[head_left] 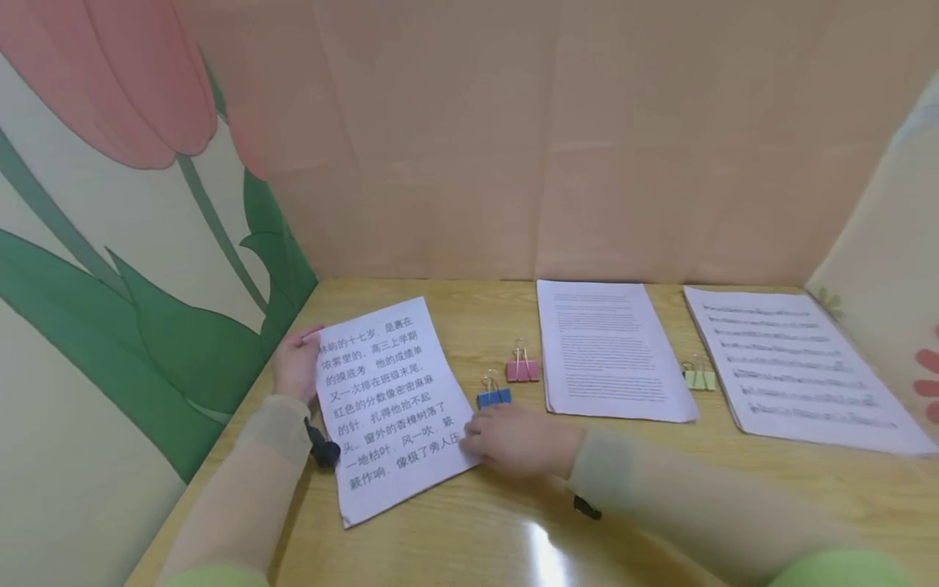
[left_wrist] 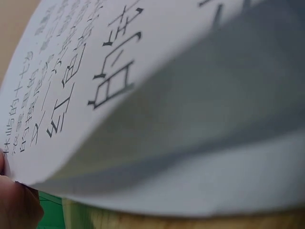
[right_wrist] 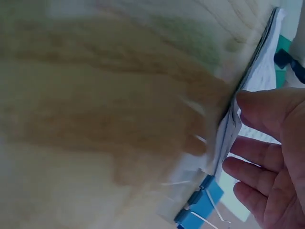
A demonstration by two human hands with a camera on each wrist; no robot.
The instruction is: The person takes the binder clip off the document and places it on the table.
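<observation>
A stack of paper [head_left: 389,408] with large printed Chinese characters lies at a slant on the left of the table. My left hand [head_left: 296,365] grips its upper left edge; in the left wrist view the fingers [left_wrist: 16,200] pinch the corner, and the upper sheets bulge away from those beneath. At the right edge, near the lower corner, my right hand [head_left: 517,440] touches the stack with its thumb and loosely bent fingers [right_wrist: 255,171]. A blue binder clip [head_left: 494,398] sits just beyond the right hand, beside the paper.
Behind the blue clip lies a pink binder clip [head_left: 522,371]. A stack of printed text pages [head_left: 609,350] is right of centre. Farther right are a pale yellow binder clip [head_left: 699,377] and a stack of sheet music [head_left: 803,367]. A tan backdrop [head_left: 455,163] rises behind the wooden table [head_left: 469,530].
</observation>
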